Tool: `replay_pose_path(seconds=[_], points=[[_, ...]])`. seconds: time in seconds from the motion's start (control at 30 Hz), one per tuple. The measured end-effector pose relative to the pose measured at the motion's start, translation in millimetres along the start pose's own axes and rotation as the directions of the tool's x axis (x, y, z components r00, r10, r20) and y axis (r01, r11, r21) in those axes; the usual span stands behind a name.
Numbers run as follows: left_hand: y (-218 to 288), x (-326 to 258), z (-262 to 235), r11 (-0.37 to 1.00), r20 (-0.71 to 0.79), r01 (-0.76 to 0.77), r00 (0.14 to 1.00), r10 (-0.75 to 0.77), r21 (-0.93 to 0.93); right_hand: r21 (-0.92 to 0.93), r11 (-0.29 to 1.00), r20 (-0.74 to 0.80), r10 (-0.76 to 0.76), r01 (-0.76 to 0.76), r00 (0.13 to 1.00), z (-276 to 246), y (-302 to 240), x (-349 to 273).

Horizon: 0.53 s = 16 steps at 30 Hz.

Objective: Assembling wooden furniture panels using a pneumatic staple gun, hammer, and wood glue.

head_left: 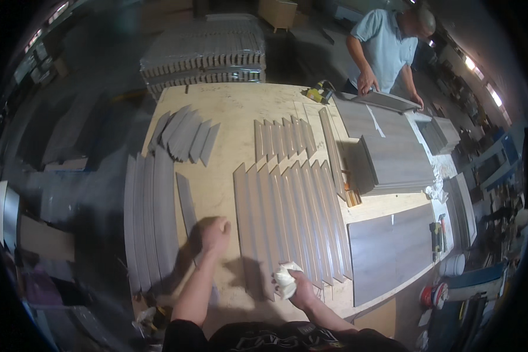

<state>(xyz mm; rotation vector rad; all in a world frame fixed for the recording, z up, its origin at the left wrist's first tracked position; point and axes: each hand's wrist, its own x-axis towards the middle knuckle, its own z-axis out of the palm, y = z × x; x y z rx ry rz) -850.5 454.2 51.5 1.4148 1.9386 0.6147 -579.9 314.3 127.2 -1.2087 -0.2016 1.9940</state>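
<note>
My right hand is closed around a crumpled white cloth, over the near end of a row of long grey-brown boards. These boards lie side by side with slanted ends, and thin shiny lines run along several of them. My left hand is curled into a fist left of the row, close to a single narrow grey strip; whatever it may hold is hidden. Beyond the long boards is a row of shorter slanted pieces.
Long grey strips and shorter slanted pieces are stacked along the left edge of the wooden table. Wide grey panels lie at the right. A co-worker handles a panel at the far right. A wrapped pallet stack stands behind.
</note>
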Motion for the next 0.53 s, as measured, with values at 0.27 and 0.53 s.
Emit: replay_pose_path(seconds=[0.27,0.53], points=[[34,-255,-7,0.367,0.387,0.345,0.921,0.046,-0.864,-0.453,0.859,0.258,-0.128,0.237,0.958,-34,80,42],[-49,-334,-10,0.723,0.224,0.446,0.894,-0.389,-0.527,-0.916,0.247,0.389,0.364,0.315,0.846,51,93,-16]])
